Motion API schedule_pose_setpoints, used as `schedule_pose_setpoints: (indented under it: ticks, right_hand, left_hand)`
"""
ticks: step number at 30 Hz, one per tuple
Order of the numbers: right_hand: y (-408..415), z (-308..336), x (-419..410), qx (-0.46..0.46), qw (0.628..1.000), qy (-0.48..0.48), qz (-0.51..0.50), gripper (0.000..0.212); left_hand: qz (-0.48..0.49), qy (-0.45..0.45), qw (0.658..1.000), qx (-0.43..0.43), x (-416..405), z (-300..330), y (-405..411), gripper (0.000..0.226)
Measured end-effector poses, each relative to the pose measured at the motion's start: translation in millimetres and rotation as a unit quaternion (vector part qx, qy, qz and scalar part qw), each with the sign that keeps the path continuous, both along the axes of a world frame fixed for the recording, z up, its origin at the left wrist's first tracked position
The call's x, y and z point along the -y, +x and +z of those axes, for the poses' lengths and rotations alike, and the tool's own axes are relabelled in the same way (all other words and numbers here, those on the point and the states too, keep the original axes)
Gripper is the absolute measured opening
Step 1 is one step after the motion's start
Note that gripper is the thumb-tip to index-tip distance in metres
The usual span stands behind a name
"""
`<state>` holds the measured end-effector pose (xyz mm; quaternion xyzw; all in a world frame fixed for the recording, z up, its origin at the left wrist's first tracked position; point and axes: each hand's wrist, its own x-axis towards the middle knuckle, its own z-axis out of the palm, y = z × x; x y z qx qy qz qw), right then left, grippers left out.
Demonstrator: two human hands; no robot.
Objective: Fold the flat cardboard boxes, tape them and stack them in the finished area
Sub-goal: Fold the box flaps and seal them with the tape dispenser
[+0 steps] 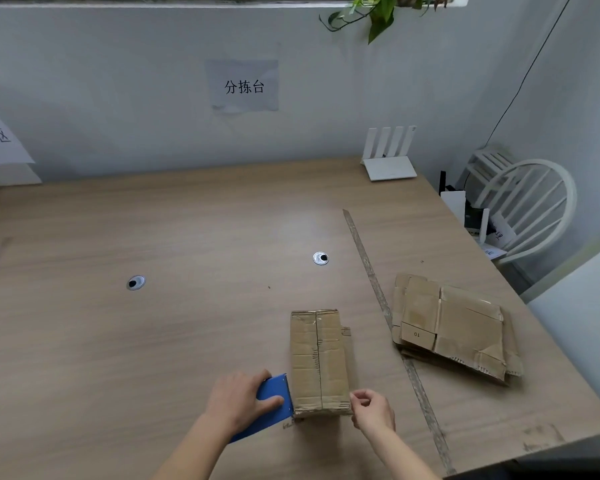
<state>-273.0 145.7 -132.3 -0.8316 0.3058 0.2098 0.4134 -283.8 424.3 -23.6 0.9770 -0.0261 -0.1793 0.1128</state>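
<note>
A folded brown cardboard box (319, 358) stands on the wooden table (153, 341) near its front, its two top flaps meeting along a centre seam. My left hand (239, 398) grips a blue tape dispenser (274, 407) pressed against the box's near left corner. My right hand (373, 408) sits at the near right corner of the box with thumb and fingers pinched together; whether tape lies between them cannot be seen. A pile of flat cardboard boxes (454, 327) lies to the right.
A worn tape strip (378, 296) runs across the table between the box and the flat pile. Two cable holes (136, 282) (320, 258) sit in the tabletop. A white router (388, 164) stands at the back, a white chair (527, 199) beyond the right edge.
</note>
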Motion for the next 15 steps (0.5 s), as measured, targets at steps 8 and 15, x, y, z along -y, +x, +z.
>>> schedule_pose_setpoints:
  ticks: [8,15]
  right_hand:
    - [-9,77,-22,0.163,0.980,-0.093,0.061,0.049]
    - [-3,87,-79,0.064,0.966,-0.131,0.214,0.134]
  left_hand:
    - [-0.004,-0.010,1.000,-0.008,-3,2,7,0.053]
    - [0.016,-0.033,0.999,-0.004,0,-2,7,0.055]
